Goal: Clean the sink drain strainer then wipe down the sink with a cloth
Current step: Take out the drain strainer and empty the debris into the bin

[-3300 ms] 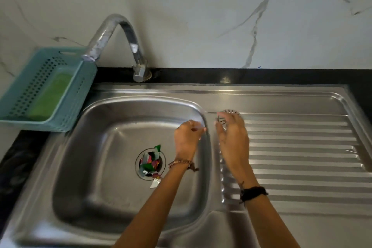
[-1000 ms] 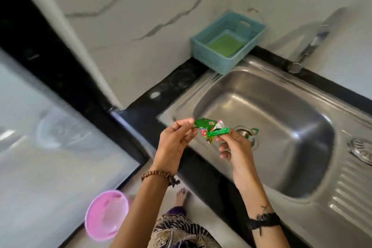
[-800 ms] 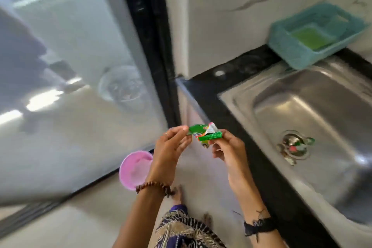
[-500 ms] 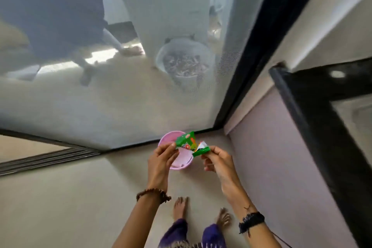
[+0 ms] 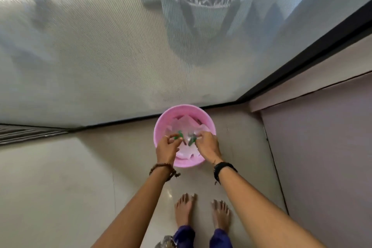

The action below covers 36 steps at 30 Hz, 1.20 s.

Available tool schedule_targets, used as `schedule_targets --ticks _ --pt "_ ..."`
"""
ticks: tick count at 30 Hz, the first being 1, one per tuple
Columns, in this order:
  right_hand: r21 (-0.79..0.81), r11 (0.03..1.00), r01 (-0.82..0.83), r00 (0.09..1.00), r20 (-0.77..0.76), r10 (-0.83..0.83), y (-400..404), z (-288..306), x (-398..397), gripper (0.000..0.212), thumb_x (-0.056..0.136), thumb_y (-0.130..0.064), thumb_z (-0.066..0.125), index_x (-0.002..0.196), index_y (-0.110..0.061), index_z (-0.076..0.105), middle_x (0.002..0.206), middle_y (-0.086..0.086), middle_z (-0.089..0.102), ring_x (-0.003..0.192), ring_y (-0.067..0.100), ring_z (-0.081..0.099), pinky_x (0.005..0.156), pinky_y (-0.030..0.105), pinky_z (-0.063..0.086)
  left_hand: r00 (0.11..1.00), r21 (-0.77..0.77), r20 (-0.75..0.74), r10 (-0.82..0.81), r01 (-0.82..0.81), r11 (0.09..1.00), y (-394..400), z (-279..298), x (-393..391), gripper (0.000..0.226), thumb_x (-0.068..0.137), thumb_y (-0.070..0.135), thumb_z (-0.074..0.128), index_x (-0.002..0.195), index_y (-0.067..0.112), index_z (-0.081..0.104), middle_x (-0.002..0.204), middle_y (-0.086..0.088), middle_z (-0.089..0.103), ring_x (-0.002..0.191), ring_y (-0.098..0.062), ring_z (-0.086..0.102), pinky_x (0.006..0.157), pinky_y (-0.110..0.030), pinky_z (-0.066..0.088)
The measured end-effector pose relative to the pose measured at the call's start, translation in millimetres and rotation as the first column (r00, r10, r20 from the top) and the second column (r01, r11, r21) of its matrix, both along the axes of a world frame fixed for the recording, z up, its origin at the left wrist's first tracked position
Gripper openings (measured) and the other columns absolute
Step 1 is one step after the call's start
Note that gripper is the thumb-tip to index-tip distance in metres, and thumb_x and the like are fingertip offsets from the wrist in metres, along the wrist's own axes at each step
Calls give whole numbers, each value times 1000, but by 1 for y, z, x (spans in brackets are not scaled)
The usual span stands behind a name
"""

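Note:
I look straight down at a pink bin on the floor, lined with clear plastic. Both my hands are over its opening. My left hand pinches green wrapper scraps at its fingertips. My right hand pinches another green and silvery scrap. The picture is blurred, so the scraps' exact shape is unclear. The sink, its drain strainer and the cloth are out of view.
The bin stands against a sliding screen door with a dark frame. A mauve cabinet side rises on the right. My bare feet stand on beige floor tiles just behind the bin.
I have turned from the sink to the floor and lowered both hands with the wrapper scraps from chest height down into the pink bin's opening.

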State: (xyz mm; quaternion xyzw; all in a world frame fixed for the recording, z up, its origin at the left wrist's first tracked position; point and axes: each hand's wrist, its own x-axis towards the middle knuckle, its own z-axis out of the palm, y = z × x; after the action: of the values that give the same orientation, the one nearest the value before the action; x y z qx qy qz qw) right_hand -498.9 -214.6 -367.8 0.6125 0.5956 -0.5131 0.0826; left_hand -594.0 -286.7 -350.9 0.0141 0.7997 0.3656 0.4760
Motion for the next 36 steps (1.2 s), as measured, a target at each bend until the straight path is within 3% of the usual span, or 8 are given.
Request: schedule_targets --ticks 4,7,11,15,20,27,32,36 --pt "-61 994 94 995 -19 -95 -1 -17 0 42 87 6 39 126 -3 53 112 21 62 98 36 62 88 42 53 993 -13 82 -81 83 997 -3 -13 0 46 91 13 53 136 13 43 108 -7 57 94 -28 57 82 -37 50" --pt "-150 921 359 921 -104 -375 -2 15 2 22 91 -7 45 102 -2 63 81 11 65 63 20 61 60 28 57 978 6 181 107 -110 994 -1 21 5 28 93 12 50 119 4 54 93 -13 61 74 -24 61 62 -29 55" --pt "-422 660 621 661 -169 -731 -3 110 7 17 87 -14 51 74 -11 61 52 -1 50 36 9 42 34 15 36 837 9 434 335 -375 927 9 109 21 21 93 18 48 78 6 56 45 2 53 35 -7 46 34 -13 41" --pt "-723 376 580 297 -241 -924 0 248 30 26 90 -15 43 64 -15 45 34 -8 34 23 4 25 25 12 16 764 101 592 256 -386 917 25 241 48 27 93 17 45 66 13 49 31 5 40 24 -2 32 27 -11 27" --pt "-798 438 414 38 -466 -884 -7 411 90 28 91 -18 35 63 -15 41 33 -7 29 22 3 22 24 13 12 699 330 714 -48 -274 903 30 399 94 33 94 20 41 61 15 43 32 5 31 22 -2 23 24 -12 20" --pt "-656 544 522 -160 -703 -693 -15 556 212 28 85 -22 44 58 -17 48 35 -5 27 26 3 22 26 15 16 636 605 574 -517 96 790 48 531 200 38 93 25 42 56 19 39 37 9 26 28 -2 18 30 -15 13" --pt "-561 408 720 -283 -775 -565 -17 591 320 41 93 -21 37 55 -18 50 33 -7 27 24 2 22 25 13 15 532 678 328 -781 443 587 77 565 311 44 95 26 41 51 20 38 38 9 28 29 -4 21 30 -14 16" --pt "-452 219 865 -264 -780 -567 -3 586 411 37 94 -21 39 60 -16 53 32 -7 31 22 2 22 24 10 14 421 643 80 -904 671 370 115 556 398 39 93 21 45 54 17 44 33 10 33 27 -4 25 29 -13 17"
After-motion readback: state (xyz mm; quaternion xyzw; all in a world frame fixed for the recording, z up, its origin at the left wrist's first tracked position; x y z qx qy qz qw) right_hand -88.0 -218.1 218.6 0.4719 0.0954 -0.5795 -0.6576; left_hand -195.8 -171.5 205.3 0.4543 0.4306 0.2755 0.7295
